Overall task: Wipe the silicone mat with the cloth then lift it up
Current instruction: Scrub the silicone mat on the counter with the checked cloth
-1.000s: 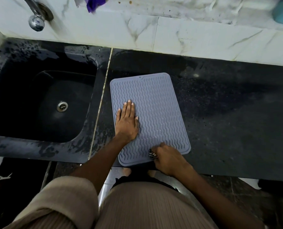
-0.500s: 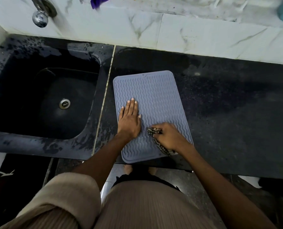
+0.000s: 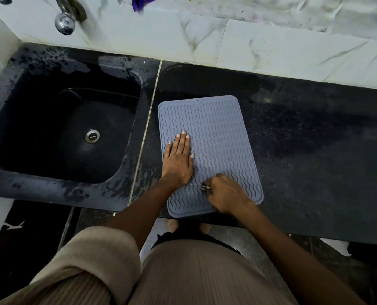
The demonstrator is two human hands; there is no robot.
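Flat on the black speckled stone countertop (image 3: 304,150), the grey-blue rectangular silicone mat (image 3: 216,133) with raised wavy ridges is lying just right of the pale seam (image 3: 148,128) that is dividing the counter from the black stone sink (image 3: 57,133); its near short edge is sitting at the front lip of the counter, and its far edge, marked by a small notch, is pointing toward the white marbled wall tiles (image 3: 271,47). The left hand (image 3: 178,159) is pressing palm-down on the left part of the mat, fingers straight and held close together, thumb spread slightly to the side; the right hand (image 3: 225,192) is resting on the near right part of the mat, fingers curled tightly around a small dark patterned cloth (image 3: 205,187), of which only a bunched bit is showing at the knuckles. The two hands are lying near each other without touching. A round metal drain (image 3: 92,135) is sitting in the sink floor; a chrome tap (image 3: 65,19) is projecting from the wall above it; a purple scrap of fabric (image 3: 142,2) is hanging at the top edge. Beige ribbed clothing (image 3: 194,276) is filling the lower view.
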